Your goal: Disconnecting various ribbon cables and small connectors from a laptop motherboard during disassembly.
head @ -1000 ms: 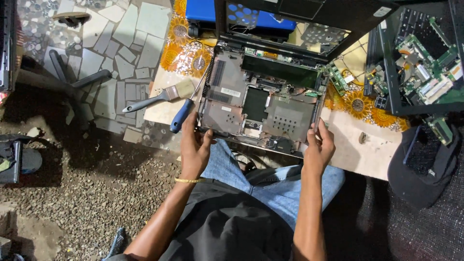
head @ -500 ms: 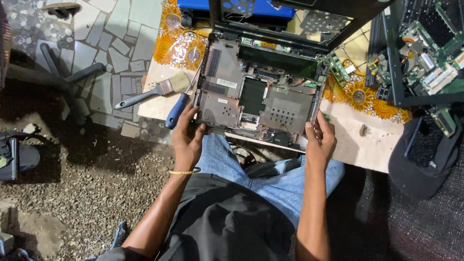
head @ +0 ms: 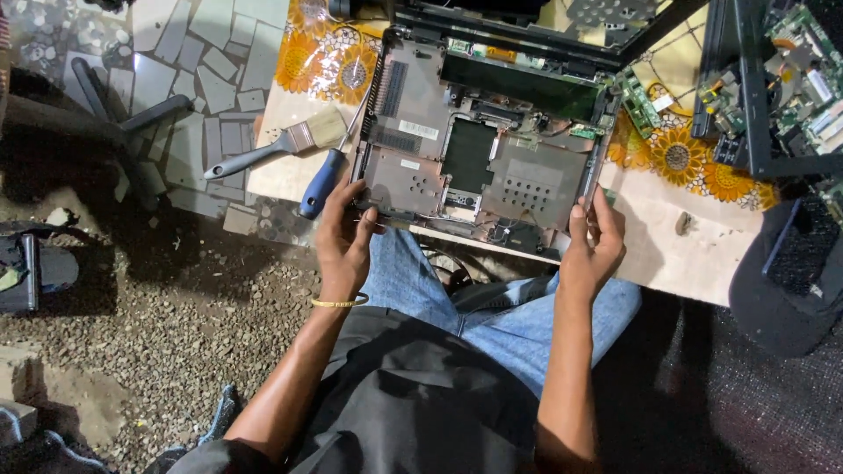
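Note:
An opened laptop base (head: 479, 154) lies upside down on the table, its grey inner casing and dark bays exposed. My left hand (head: 344, 241) grips its near left corner. My right hand (head: 593, 246) grips its near right edge, fingers curled over the side. A blue-handled screwdriver (head: 321, 183) lies just left of the laptop, close to my left hand. A paintbrush (head: 277, 147) with pale bristles and a grey handle rests further left at the table edge.
The table (head: 676, 254) has a sunflower-patterned cover. Green circuit boards (head: 795, 75) and a black frame sit at the right. A dark cap (head: 781, 290) lies at the table's right edge. Gravel ground and tiled paving are on the left.
The view has shifted closer. Both hands stay on the laptop's near corners, and the base has turned slightly under them.

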